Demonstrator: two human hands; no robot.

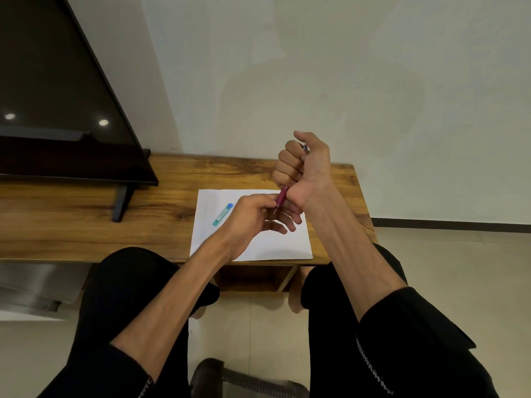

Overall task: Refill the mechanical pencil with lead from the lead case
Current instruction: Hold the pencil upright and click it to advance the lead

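The pencil (283,195) is gripped in the clenched fingers (284,165) of the right hand (304,170), tip downward, above the paper (258,248). Its tip is pinched by the left hand (253,216). The lead case (222,214) is left lying on the paper's left part, near the tabletop (86,225)'s right end.

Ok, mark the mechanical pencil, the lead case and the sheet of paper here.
mechanical pencil (282,195): head view, red barrel below the fist.
lead case (222,214): head view, middle of its body.
sheet of paper (284,248): head view, bare near-right part.
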